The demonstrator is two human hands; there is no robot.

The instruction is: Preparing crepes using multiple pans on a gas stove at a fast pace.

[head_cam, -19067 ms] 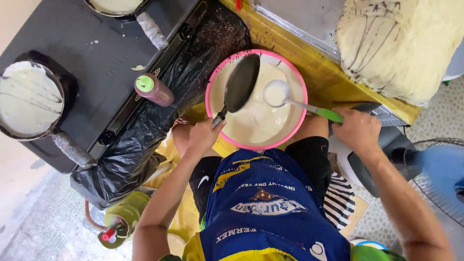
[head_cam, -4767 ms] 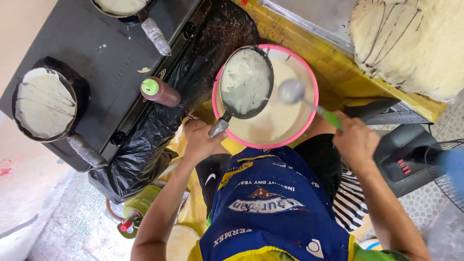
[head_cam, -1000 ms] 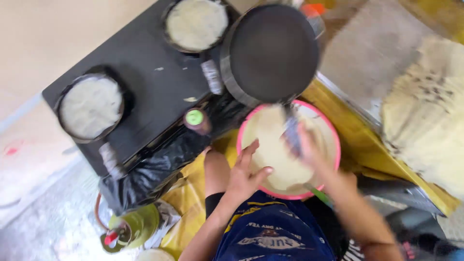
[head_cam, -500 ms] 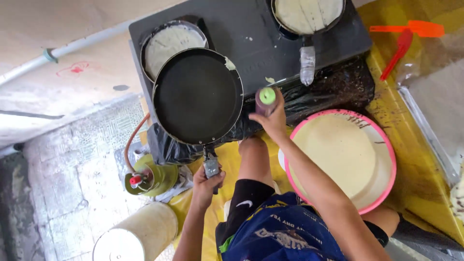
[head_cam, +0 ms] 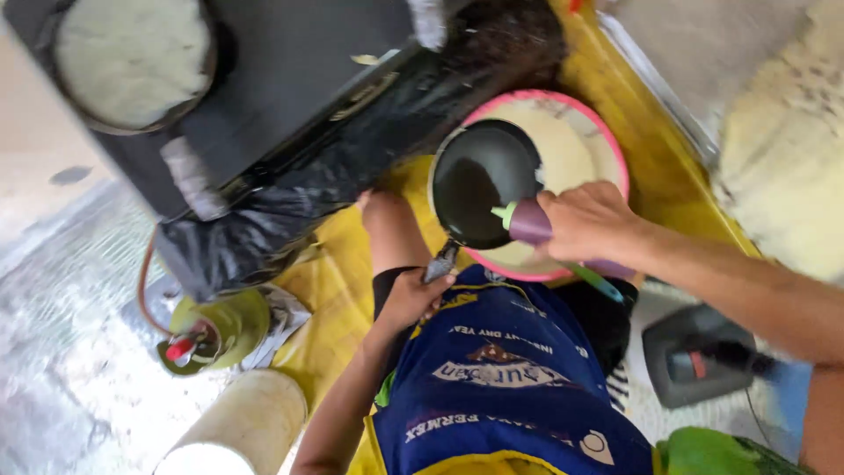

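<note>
A seated person in a blue printed apron [head_cam: 505, 387] works over a yellow floor sheet [head_cam: 334, 281], seen from a head-worn camera looking straight down. Nearest the body, the left hand [head_cam: 411, 297] is clenched around the metal handle of a round black non-stick pan [head_cam: 483, 180], holding it tilted above a pink-rimmed round basin of pale batter [head_cam: 580, 149]. The right hand [head_cam: 587, 220] grasps a small purple squeeze bottle with a green nozzle [head_cam: 526, 222], its fingers [head_cam: 563, 200] wrapped around the body and the nozzle pointing at the pan's dark surface. A green-handled utensil [head_cam: 598, 283] pokes out under that hand at the basin's near rim.

By the look of it, the step in hand is greasing the bare pan from the bottle; the next move would call for putting the bottle down, taking up the utensil and getting batter onto the pan, with the left wrist keeping the pan over the basin so drips fall back in.

Beyond the basin, a black plastic sheet [head_cam: 369, 149] drapes the front of a low dark stove table [head_cam: 290, 62], where another round pan filled with a white crepe [head_cam: 132, 57] sits. A stack of finished pale crepes [head_cam: 791, 167] lies at right. A yellow-green gas canister [head_cam: 220, 330] stands on the floor at left.
</note>
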